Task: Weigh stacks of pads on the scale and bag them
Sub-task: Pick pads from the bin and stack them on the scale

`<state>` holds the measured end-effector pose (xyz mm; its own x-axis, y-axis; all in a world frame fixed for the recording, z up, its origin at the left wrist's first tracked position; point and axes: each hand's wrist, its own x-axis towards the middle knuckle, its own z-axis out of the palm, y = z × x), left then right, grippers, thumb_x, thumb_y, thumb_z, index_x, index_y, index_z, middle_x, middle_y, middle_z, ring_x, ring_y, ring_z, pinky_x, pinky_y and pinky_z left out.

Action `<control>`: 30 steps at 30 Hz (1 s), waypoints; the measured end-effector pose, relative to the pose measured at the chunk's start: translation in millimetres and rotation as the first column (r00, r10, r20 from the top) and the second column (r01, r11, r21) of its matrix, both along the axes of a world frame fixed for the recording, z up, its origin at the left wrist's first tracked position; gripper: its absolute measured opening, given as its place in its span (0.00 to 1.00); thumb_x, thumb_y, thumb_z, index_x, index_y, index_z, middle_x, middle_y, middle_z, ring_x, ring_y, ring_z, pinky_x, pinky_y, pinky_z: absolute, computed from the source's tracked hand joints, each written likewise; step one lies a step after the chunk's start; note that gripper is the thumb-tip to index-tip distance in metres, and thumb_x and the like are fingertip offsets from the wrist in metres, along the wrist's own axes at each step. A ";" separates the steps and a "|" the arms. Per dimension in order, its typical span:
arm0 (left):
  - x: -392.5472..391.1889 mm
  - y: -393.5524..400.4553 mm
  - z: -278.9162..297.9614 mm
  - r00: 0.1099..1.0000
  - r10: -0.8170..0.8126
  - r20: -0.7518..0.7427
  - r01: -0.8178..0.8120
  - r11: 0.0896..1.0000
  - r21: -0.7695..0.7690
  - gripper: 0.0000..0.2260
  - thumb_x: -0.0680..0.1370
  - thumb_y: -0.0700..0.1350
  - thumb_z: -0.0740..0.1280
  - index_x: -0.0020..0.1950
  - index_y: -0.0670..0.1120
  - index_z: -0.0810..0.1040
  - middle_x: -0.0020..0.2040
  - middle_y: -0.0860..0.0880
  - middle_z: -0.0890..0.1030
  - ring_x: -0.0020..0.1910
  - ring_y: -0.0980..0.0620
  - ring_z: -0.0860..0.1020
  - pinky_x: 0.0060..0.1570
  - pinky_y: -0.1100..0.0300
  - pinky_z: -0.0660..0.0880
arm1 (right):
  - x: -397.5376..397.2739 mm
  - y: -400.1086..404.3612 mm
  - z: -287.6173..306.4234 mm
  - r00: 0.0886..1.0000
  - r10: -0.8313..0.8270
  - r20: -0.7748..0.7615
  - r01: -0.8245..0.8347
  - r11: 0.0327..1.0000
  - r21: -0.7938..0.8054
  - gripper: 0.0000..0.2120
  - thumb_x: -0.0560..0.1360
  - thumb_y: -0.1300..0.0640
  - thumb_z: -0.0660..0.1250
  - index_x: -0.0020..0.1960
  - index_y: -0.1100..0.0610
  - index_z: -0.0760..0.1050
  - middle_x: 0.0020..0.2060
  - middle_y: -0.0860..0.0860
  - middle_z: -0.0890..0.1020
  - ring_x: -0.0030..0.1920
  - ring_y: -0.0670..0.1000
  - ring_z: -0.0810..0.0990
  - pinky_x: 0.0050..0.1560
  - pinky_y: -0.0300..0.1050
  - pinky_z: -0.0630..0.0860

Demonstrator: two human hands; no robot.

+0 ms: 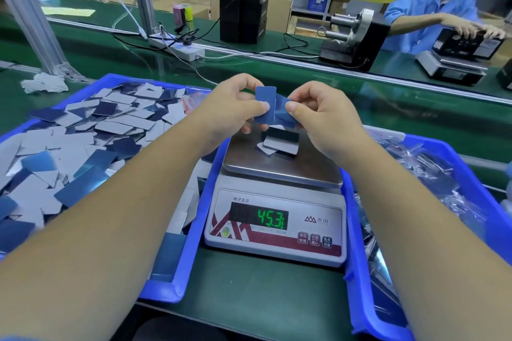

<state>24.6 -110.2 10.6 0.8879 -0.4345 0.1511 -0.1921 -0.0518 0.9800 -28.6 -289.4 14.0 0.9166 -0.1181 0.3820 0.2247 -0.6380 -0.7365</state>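
Both hands, left [230, 108] and right [318, 116], raised over scale [277, 219], fingers pinching blue pads [273, 105].

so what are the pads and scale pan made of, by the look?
Pads: thin stiff sheet, glossy blue film on one face, matte grey on the other; probably foam or plastic. Pan: brushed metal, likely stainless, with a dull sheen.
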 end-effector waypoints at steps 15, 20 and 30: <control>-3.8 2.8 0.8 0.990 -0.120 0.080 0.084 0.931 0.356 0.10 0.76 0.30 0.63 0.49 0.44 0.75 0.36 0.46 0.84 0.30 0.53 0.78 0.30 0.67 0.72 | 5.3 -17.7 2.2 0.978 -0.179 -0.103 0.205 0.897 0.391 0.11 0.76 0.61 0.67 0.37 0.50 0.75 0.28 0.45 0.76 0.28 0.47 0.71 0.35 0.44 0.69; -2.1 15.0 10.0 0.986 -0.090 0.138 0.025 0.910 0.414 0.11 0.73 0.32 0.63 0.47 0.47 0.78 0.35 0.47 0.85 0.28 0.56 0.78 0.27 0.72 0.69 | 3.3 -12.7 0.5 0.983 -0.157 -0.096 0.180 0.927 0.330 0.10 0.75 0.60 0.67 0.36 0.49 0.76 0.29 0.43 0.77 0.30 0.47 0.72 0.37 0.44 0.70; 6.8 21.7 10.7 0.995 -0.024 0.093 -0.012 0.931 0.365 0.09 0.77 0.37 0.66 0.49 0.52 0.78 0.36 0.46 0.85 0.35 0.44 0.80 0.28 0.63 0.65 | -2.3 -4.7 1.7 0.995 0.043 -0.089 -0.010 0.941 0.338 0.08 0.75 0.59 0.68 0.38 0.50 0.77 0.30 0.43 0.77 0.28 0.46 0.72 0.35 0.44 0.72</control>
